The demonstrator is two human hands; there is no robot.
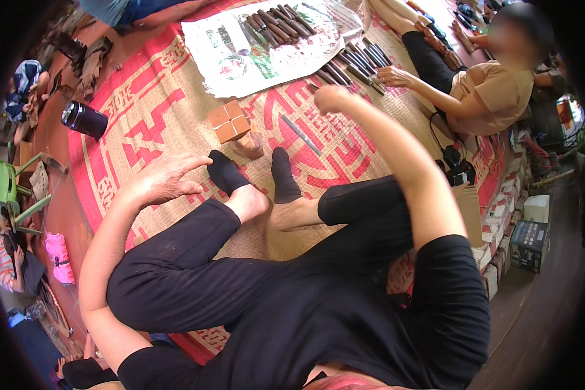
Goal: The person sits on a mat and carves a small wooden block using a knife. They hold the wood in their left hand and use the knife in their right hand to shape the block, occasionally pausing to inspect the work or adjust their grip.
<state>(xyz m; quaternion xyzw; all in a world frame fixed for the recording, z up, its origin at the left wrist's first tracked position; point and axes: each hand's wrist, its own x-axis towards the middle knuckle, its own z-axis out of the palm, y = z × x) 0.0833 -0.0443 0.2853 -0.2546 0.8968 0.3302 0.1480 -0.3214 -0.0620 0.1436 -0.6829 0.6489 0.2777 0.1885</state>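
Note:
My left hand [166, 180] is raised over my left shin with thumb and fingers apart, holding nothing. Beyond its fingertips, between it and the mat's middle, sits an orange-brown block [229, 121] with pale string crossed over it. A rough piece of wood [248, 144] lies against the block, just past my socked feet. My right hand [335, 101] reaches forward with curled fingers, close to the near ends of several tools with dark handles [341, 73]. What its fingers hold, if anything, is hidden. A narrow grey metal strip [301, 134] rests on the mat between my right hand and my feet.
A white printed sack [224, 68] on the red-and-straw mat [143, 107] carries several wooden-handled tools [279, 25]. At right another person [494, 91] sits with a hand near the tools. A dark tumbler [84, 119] and a green stool [5, 182] stand at left.

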